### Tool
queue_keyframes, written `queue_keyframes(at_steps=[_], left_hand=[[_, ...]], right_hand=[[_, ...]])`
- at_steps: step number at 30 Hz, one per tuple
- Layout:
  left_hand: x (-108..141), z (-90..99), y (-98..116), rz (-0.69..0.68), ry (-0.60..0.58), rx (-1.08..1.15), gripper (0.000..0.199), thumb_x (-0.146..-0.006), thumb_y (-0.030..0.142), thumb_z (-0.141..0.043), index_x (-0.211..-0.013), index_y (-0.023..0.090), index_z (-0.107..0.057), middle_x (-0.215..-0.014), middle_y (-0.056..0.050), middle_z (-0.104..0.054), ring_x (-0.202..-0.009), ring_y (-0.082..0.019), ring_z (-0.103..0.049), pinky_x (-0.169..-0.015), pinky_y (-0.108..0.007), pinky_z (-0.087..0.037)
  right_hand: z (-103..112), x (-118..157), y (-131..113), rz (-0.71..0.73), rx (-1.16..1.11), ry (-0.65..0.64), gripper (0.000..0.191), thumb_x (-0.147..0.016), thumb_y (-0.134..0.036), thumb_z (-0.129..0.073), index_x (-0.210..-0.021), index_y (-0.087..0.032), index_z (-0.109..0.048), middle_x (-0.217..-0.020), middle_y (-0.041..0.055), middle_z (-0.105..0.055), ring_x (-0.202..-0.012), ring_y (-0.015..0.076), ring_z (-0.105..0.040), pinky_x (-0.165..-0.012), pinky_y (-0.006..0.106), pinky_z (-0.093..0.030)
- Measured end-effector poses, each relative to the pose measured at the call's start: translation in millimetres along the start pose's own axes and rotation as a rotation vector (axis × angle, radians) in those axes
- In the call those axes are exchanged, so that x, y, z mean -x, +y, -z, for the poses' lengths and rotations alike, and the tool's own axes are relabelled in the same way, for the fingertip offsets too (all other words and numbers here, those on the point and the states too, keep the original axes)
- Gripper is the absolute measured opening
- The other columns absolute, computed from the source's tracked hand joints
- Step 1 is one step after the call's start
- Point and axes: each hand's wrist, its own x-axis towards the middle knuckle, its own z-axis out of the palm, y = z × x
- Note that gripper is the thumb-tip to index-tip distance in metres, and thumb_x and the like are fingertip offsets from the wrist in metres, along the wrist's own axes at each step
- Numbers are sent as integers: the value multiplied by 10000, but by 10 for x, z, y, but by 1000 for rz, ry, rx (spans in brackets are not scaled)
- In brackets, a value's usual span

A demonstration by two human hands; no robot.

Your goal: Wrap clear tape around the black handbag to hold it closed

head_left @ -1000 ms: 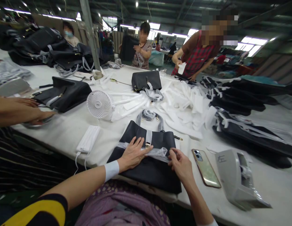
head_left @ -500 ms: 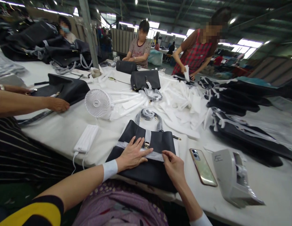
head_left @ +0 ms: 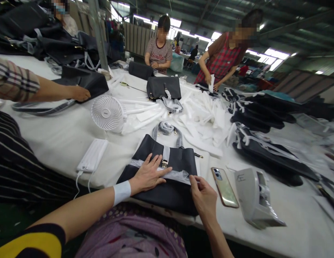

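A black handbag (head_left: 167,197) lies flat in front of me, with a gold clasp (head_left: 165,163) at its middle and a wrapped strap coiled above its top edge. Across its front runs a translucent plastic strip (head_left: 177,175), crinkled at the right. My left hand (head_left: 147,173) rests flat on the bag and strip, fingers spread, just left of and below the clasp. At the bag's right edge, my right hand (head_left: 203,193) has thumb and forefinger pinched together on the strip's right end; the exact grip is partly hidden.
Right of the bag are a phone (head_left: 224,188) and a grey tape dispenser (head_left: 254,195). To the left sit a white fan (head_left: 107,113) and a white power bank (head_left: 93,156) with cables. Co-workers handle black bags around the table; white wrapping scraps (head_left: 201,111) lie beyond.
My right hand has shifted slightly right relative to the bag, staying by the strip's end. My left hand keeps its place. The co-worker's arm at left has moved, and the view has turned slightly.
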Motion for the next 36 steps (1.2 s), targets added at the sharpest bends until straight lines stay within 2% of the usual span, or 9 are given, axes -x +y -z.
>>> queue_keyframes(at_steps=[7,12,14,18,21,24,28,32,36], left_hand=[[-5,10,-5,-3,-3,-2,607,-879,589,-512,-1440,430,-342,-1522,-117,-349,-1370,-336,-374,-1119,-564,-232],[-2,16,-18,-15,3,6,605,-886,597,-495,-1445,429,-334,-1531,-113,-340,-1354,-331,-393,-1118,-563,-224],[0,6,-22,-16,4,14,615,-883,601,-495,-1449,427,-327,-1536,-111,-331,-1354,-331,-390,-1119,-565,-220],[2,-16,-24,-5,1,37,629,-874,613,-499,-1450,427,-327,-1541,-112,-317,-1364,-345,-371,-1121,-570,-216],[2,-9,-24,-10,-4,44,630,-877,617,-483,-1455,460,-287,-1546,-116,-294,-1365,-367,-366,-1112,-583,-229],[1,16,-22,-28,-17,49,594,-889,600,-473,-1439,516,-264,-1557,-92,-269,-1364,-383,-362,-1103,-593,-240],[-7,24,-17,-24,-32,66,555,-890,600,-473,-1417,523,-317,-1553,-66,-285,-1366,-385,-349,-1106,-608,-228],[-23,6,-13,-4,-44,77,551,-881,606,-485,-1408,501,-360,-1537,-67,-315,-1365,-383,-343,-1106,-617,-221],[-33,18,-11,11,-52,59,558,-873,613,-496,-1404,504,-363,-1531,-52,-329,-1361,-372,-350,-1108,-613,-218]], right_hand=[[-395,-70,-57,100,264,-57,473,-820,-653,-521,-774,-213,-687,-610,57,-671,-557,219,-621,-564,308,-406],[-427,48,-4,275,67,40,412,-872,-554,-518,-712,-203,-664,-697,48,-693,-609,183,-629,-624,288,-452],[-423,123,37,237,-18,91,382,-860,-539,-553,-763,-196,-692,-753,58,-712,-665,196,-648,-658,291,-474],[-460,174,165,20,-39,115,396,-839,-551,-553,-821,-189,-713,-743,67,-723,-671,225,-664,-668,317,-490],[-487,128,237,-3,2,86,379,-845,-517,-520,-900,-183,-692,-780,74,-727,-672,225,-669,-666,321,-489],[-489,73,245,49,115,72,350,-865,-449,-479,-999,-171,-645,-749,72,-714,-640,225,-663,-613,313,-455],[-507,18,226,189,469,82,302,-933,-320,-407,-1121,-163,-586,-658,52,-680,-520,204,-604,-513,294,-316],[-534,-54,263,383,675,65,271,-974,-219,-361,-1076,-173,-607,-694,54,-684,-550,173,-611,-508,281,-260],[-400,-101,266,418,736,94,218,-978,-248,-427,-1053,-172,-617,-707,39,-693,-522,149,-591,-500,275,-268]])
